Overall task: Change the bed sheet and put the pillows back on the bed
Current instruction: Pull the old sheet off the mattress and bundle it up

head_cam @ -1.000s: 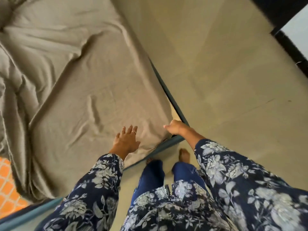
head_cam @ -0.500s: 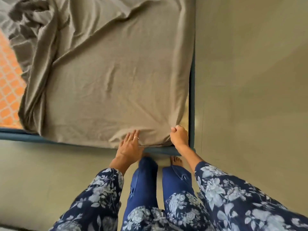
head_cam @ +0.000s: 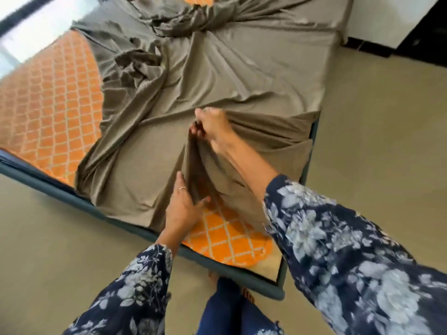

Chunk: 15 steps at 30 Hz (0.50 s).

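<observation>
A grey-brown bed sheet [head_cam: 217, 76] lies rumpled over most of a mattress with an orange lattice cover [head_cam: 48, 102]. The near right corner of the sheet is lifted off, baring orange mattress [head_cam: 227, 240]. My right hand [head_cam: 212, 126] grips a raised fold of the sheet above the bed. My left hand [head_cam: 183, 204] holds the same hanging fold lower down, thumb on one side and fingers on the other. No pillows are in view.
The bed sits in a low blue-grey frame [head_cam: 72, 201] on a tan floor [head_cam: 375, 141]. My feet stand at the frame's near corner [head_cam: 278, 291]. A dark skirting and white wall [head_cam: 377, 25] are at the far right, a bright window at far left.
Both hands were pressing the sheet flat at the bed corner. Now they have lifted the corner off the mattress and hold it up, and my view has swung left across the bed.
</observation>
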### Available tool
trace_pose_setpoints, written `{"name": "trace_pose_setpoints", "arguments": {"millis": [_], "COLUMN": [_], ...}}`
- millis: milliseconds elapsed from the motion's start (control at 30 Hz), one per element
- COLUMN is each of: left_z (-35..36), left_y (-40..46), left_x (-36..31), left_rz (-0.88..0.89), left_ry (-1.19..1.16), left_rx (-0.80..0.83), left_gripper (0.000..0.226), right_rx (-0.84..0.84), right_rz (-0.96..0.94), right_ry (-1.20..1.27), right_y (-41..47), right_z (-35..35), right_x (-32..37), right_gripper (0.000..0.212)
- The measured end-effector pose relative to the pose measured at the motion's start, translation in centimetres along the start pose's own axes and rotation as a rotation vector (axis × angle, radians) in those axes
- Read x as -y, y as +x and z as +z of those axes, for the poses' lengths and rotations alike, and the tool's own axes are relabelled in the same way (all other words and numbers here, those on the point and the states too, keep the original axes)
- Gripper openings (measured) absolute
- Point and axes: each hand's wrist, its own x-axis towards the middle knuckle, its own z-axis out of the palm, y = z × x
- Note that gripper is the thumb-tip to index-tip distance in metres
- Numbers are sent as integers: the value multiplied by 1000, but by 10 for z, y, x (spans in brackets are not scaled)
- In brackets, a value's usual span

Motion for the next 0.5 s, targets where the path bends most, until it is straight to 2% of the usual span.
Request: {"name": "trace_pose_setpoints", "arguments": {"millis": [67, 100, 167, 233, 300, 333, 400, 433, 467, 500], "left_z": [-17, -23, -33, -38, -37, -34, -26, -22, -17, -13], "left_y": [5, 9, 18, 23, 30, 32, 36, 39, 42, 45], "left_x": [9, 18, 42, 59, 76, 82, 89, 93, 97, 102], "left_rz": [-49, -75, -91, -145, -202, -214, -220, -230, -231, -219], "left_ry": [60, 90, 127, 173, 229, 246, 267, 268, 265, 264], "left_rx": [-120, -136, -130, -50, 41, 81, 148, 178, 199, 220], "left_gripper": [103, 99, 94, 91, 90, 90, 89, 88, 88, 87], "right_rx": [-7, 5, 52, 76, 108, 112, 124, 120, 113, 100], "right_rz": [-8, -15, -12, -34, 84, 206, 481, 582, 621, 593], "right_ry": [86, 13, -281, -615, -893, -1012, -1229, -1297, -1357, -1420], "right_y": [33, 48, 74, 87, 87, 74, 32, 8, -12, -30], "right_z": [15, 19, 23, 12, -7, -19, -47, -57, -64, -68], "right_x": [30, 36, 26, -14, -75, -112, -180, -208, -232, -249], "right_gripper": [26, 19, 20, 23, 20, 34, 81, 92, 94, 87]}}
